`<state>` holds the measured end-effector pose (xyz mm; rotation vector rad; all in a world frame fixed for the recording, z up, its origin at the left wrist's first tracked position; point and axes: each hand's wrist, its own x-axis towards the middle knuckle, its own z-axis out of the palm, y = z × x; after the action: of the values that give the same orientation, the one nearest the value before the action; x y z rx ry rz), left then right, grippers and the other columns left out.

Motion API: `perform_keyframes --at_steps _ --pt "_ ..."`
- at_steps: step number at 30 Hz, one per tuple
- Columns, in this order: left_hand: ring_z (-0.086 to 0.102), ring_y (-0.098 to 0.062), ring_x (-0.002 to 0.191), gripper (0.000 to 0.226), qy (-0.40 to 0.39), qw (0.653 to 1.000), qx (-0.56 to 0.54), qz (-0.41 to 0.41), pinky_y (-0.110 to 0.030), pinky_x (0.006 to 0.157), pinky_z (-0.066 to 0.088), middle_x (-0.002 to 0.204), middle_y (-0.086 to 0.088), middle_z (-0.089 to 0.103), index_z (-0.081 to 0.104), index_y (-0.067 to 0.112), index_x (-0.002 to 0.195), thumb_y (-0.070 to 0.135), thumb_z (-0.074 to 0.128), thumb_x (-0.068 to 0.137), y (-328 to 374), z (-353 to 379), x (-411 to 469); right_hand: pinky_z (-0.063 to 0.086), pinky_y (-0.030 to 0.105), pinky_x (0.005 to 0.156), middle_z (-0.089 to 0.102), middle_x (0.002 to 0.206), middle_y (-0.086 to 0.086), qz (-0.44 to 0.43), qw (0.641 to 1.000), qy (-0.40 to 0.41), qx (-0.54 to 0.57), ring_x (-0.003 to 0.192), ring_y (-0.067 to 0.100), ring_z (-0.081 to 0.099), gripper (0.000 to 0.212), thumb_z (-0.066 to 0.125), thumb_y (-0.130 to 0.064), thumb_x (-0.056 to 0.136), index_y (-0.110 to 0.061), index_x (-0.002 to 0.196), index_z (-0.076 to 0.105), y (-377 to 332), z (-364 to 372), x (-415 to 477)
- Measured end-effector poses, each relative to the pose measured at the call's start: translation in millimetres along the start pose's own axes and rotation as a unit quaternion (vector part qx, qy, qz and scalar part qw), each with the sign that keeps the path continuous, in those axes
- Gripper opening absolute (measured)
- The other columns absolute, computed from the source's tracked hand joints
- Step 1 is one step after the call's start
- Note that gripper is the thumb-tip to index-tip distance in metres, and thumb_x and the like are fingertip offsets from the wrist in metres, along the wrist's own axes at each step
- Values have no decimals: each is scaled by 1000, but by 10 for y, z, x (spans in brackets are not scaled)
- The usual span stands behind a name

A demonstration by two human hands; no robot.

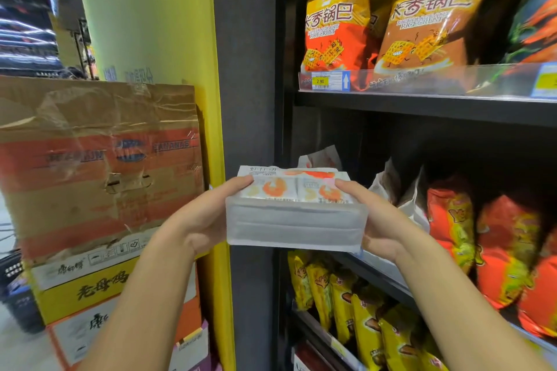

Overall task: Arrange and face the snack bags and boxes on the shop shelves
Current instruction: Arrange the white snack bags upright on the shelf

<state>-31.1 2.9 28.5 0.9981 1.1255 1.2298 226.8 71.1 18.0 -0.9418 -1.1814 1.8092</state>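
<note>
Fingers curled; left hand, right hand grip tray.

The black metal upper shelf carries orange rice-crust snack bags behind a clear plastic rail. The black middle shelf holds red-and-green snack bags. The black lower shelf holds yellow snack bags.

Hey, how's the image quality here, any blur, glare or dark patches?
Head view: rice crust bags sharp; clear tray slightly soft; red bags at the right edge smeared; lights far left streaked; shelf recesses dark; wide lens bends the yellow pillar.
</note>
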Motion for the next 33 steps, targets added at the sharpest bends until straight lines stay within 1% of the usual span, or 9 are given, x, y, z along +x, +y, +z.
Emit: perform_keyframes --at_steps 6,10,12,17,19,22,25,28,33 --pt "73 -22 108 41 61 995 66 40 -43 88 58 118 -5 78 68 21 132 46 65 99 -50 -58 105 62 46 90 79 113 4 -67 997 21 -21 101 24 78 36 71 -38 93 -27 126 65 16 -27 52" --pt "63 -9 121 37 224 943 104 224 -33 89 54 131 11 67 63 32 133 39 69 98 -100 -90 112 63 47 90 76 121 -2 -184 973 65 -127 103 19 77 60 79 -44 84 -27 137 55 84 -46 67" --pt "65 -4 119 30 200 931 134 276 -34 97 55 126 19 69 63 38 128 41 69 98 -115 -9 39 62 48 92 74 126 -2 -232 959 80 -145 105 18 76 66 81 -42 82 -29 140 51 125 -2 63" --pt "42 5 141 97 93 934 241 246 -32 116 39 152 28 44 30 40 160 79 66 79 -255 313 -66 61 20 75 68 120 -18 -335 916 87 -200 106 -4 68 62 80 -44 81 -35 135 52 229 244 26" --pt "35 12 143 106 54 940 220 254 -28 116 38 155 37 35 21 46 161 84 69 74 -311 399 -80 61 23 82 67 123 -19 -358 903 62 -230 112 -1 67 57 74 -50 84 -38 135 54 296 309 37" --pt "54 14 128 84 10 948 186 258 -22 102 52 138 41 54 30 59 149 64 79 81 -379 420 -56 58 26 95 66 128 -22 -367 895 8 -254 119 -1 64 39 58 -55 94 -45 132 57 377 366 38" --pt "63 -6 128 74 55 946 146 283 -44 107 54 138 17 63 42 39 150 47 81 88 -447 386 -13 56 26 99 65 133 -22 -364 892 -27 -266 127 1 60 43 44 -54 103 -36 138 61 409 335 47" --pt "70 -15 121 56 57 958 71 271 -46 103 57 132 7 71 53 28 144 36 72 92 -428 278 -39 58 35 99 69 133 -10 -362 899 -54 -239 128 13 63 40 46 -43 107 -22 135 67 400 255 88" --pt "72 -24 118 40 -1 976 -58 209 -35 90 63 129 -3 75 64 19 136 28 57 97 -391 73 -55 60 29 92 73 117 -13 -374 894 97 -226 113 5 67 51 62 -60 82 -28 120 72 312 180 175"
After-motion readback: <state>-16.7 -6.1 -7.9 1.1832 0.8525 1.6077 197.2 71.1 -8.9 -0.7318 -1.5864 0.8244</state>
